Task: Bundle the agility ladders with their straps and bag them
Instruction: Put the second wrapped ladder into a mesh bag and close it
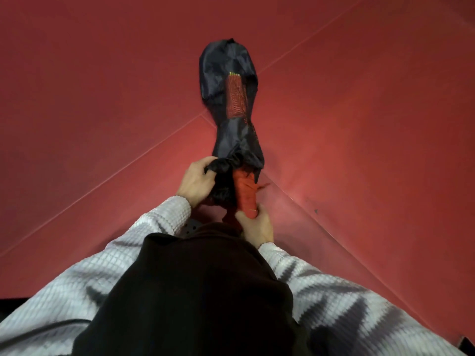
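Looking straight down here: a long dark bag (228, 104) lies on the red floor (102, 86), stretched away from the person, closed end far, open mouth near. It's got a mesh window partway along where you can see red ladder stuff inside. The left hand (196, 179) has its fingers curled round the gathered black rim of the bag mouth, gripping it tight. The right hand (255, 224) is wrapped around the near end of the red ladder bundle (245, 195), thumb up along it, holding it firmly. The bundle's far end sits right at the bag mouth, just beside the left hand's fingers; can't tell how far in it actually goes since the fabric covers that bit. A loose red strap end sticks out to the right of the bundle. Both arms are in white waffle-knit sleeves (164, 217), and a dark garment (195, 291) fills the bottom middle. Thin seam lines cross the floor diagonally, meeting near the bag.
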A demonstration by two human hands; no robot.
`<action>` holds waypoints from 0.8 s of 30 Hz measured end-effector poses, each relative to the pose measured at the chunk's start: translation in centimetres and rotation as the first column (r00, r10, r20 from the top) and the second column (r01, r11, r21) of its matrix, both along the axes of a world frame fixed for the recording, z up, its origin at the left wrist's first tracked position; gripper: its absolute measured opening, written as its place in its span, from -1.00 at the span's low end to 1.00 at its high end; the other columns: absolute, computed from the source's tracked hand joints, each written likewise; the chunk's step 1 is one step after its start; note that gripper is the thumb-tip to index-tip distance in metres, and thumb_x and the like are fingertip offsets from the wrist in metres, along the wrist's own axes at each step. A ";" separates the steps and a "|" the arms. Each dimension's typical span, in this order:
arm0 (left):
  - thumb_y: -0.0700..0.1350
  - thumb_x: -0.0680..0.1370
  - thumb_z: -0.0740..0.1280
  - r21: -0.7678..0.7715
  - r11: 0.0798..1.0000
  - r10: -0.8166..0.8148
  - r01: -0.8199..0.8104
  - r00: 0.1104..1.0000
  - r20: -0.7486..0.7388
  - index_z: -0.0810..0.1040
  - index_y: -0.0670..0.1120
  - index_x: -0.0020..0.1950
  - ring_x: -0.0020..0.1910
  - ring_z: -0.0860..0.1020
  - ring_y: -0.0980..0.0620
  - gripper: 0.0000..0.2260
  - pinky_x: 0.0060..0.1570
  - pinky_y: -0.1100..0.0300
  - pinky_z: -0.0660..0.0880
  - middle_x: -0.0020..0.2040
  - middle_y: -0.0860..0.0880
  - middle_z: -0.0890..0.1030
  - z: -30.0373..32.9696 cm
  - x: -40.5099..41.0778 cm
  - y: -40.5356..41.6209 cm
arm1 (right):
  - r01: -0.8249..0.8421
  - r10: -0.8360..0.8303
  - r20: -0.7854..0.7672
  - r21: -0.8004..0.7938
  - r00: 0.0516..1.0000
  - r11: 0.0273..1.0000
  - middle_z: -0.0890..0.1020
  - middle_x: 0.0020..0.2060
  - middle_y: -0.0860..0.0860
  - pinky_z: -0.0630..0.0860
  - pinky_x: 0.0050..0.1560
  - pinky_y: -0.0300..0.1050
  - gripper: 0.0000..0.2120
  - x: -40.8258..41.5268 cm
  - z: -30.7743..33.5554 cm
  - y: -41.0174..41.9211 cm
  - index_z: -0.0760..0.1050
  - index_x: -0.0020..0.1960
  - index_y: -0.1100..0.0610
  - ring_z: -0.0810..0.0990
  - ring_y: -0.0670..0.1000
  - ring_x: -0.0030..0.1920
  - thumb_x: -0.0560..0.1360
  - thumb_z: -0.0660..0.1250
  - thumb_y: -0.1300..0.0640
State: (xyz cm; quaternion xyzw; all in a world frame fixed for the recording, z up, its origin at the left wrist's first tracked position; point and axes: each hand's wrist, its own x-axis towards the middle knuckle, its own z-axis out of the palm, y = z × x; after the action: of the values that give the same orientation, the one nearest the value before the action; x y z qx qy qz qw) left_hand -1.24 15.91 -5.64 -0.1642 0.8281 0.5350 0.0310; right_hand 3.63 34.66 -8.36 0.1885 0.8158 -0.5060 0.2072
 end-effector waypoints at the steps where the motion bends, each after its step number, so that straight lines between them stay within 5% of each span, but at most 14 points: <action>1: -0.18 0.62 0.26 0.016 1.000 -0.025 0.025 0.999 -0.023 0.64 0.12 0.05 0.00 0.64 0.10 -0.77 0.15 0.06 0.56 -0.05 0.12 0.70 0.4 0.0 0.0 | -0.011 0.011 -0.008 0.008 1.000 1.000 0.68 -0.24 -0.07 0.57 -0.11 -0.10 -0.74 -0.1 0.1 0.2 0.55 0.04 -0.02 0.64 -0.08 -0.24 0.38 0.47 -0.04; 7: 0.06 0.59 0.19 -0.054 0.988 -0.147 0.143 0.986 -0.076 0.63 0.16 0.20 0.19 0.65 0.07 -0.71 0.29 0.01 0.53 0.12 0.12 0.72 2.3 -1.1 0.4 | 0.025 -0.031 -0.086 -0.067 0.996 0.997 0.67 -0.35 -0.04 0.55 -0.32 -0.13 -0.80 -1.9 0.9 0.3 0.60 -0.01 0.06 0.59 -0.08 -0.42 0.40 0.47 0.04; 13: -0.03 0.60 0.16 -0.225 0.968 -0.164 0.110 0.958 -0.236 0.61 0.04 0.33 0.21 0.64 -0.12 -0.64 0.13 0.12 0.49 0.15 0.01 0.72 3.2 -1.2 1.8 | 0.060 -0.067 -0.100 -0.075 0.993 0.995 0.58 -0.50 -0.09 0.46 -0.39 -0.15 -0.91 -3.7 2.0 -1.5 0.60 -0.18 0.10 0.50 -0.11 -0.50 0.42 0.47 0.10; 16: -0.08 0.59 0.16 -0.146 0.989 -0.009 -0.040 0.948 -0.319 0.61 0.00 0.29 0.07 0.64 -0.04 -0.65 -0.01 0.32 0.38 0.00 0.08 0.69 3.9 -0.9 1.8 | 0.034 -0.037 -0.072 -0.049 0.997 0.998 0.66 -0.42 -0.08 0.58 -0.27 -0.04 -0.79 -3.9 2.8 -2.4 0.62 -0.13 0.06 0.59 -0.07 -0.43 0.32 0.47 -0.04; 20: -0.08 0.56 0.19 -0.160 0.984 -0.122 0.081 0.956 -0.267 0.58 0.14 0.28 0.04 0.65 -0.06 -0.66 0.04 0.14 0.48 0.02 0.00 0.74 3.5 0.3 2.4 | 0.070 -0.113 -0.195 -0.216 0.974 0.974 0.68 -0.27 -0.03 0.55 -0.18 -0.14 -0.82 -8.4 4.2 -3.3 0.59 -0.08 0.11 0.57 -0.08 -0.28 0.37 0.47 0.07; 22: -0.10 0.52 0.20 -0.126 0.990 -0.092 0.063 0.968 -0.233 0.58 0.14 0.25 0.00 0.64 -0.01 -0.65 0.01 0.11 0.49 -0.02 0.04 0.73 3.0 0.7 2.9 | 0.097 -0.170 -0.159 -0.390 0.973 0.916 0.64 -0.14 0.05 0.54 -0.08 -0.18 -0.83 -11.2 3.7 -3.1 0.54 0.03 0.07 0.57 -0.03 -0.15 0.45 0.42 0.17; 24: -0.14 0.48 0.21 -0.049 0.999 -0.002 -0.009 0.978 -0.208 0.62 0.05 0.19 -0.12 0.60 0.04 -0.66 -0.08 0.12 0.47 -0.12 0.10 0.68 2.1 1.7 3.3 | 0.117 -0.156 -0.070 -0.393 0.985 0.912 0.62 -0.02 0.10 0.55 -0.08 -0.26 -0.67 -9.7 1.8 -2.0 0.53 0.23 0.12 0.58 -0.01 -0.07 0.50 0.44 0.09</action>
State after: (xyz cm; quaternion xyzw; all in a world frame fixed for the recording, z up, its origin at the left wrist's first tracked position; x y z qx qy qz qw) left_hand 0.51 19.22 -3.55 -0.1097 0.8397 0.5285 -0.0606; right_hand -6.05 32.65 -6.61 0.1749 0.6937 -0.6793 0.1635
